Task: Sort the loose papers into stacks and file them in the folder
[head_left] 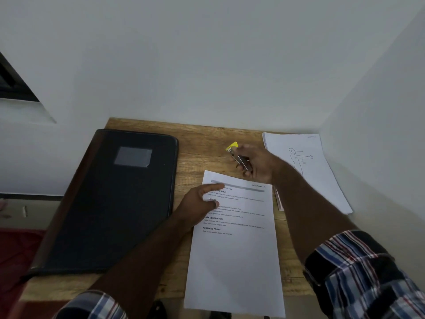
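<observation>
A closed black folder point(110, 199) lies on the left half of the wooden table point(197, 143). A stack of printed papers point(234, 254) lies in the middle, its top sheet showing text. My left hand point(202, 199) rests flat on that sheet's upper left corner, fingers apart. My right hand point(255, 163) hovers just beyond the stack's top edge and grips a small stapler point(236, 155) with a yellow tip. A second paper stack point(305, 166), topped by a line drawing of a figure, lies at the right.
White walls close in behind the table and along its right side. A reddish edge of something point(278, 199) peeks from under the middle stack. A red surface point(16, 254) shows below the table at the left.
</observation>
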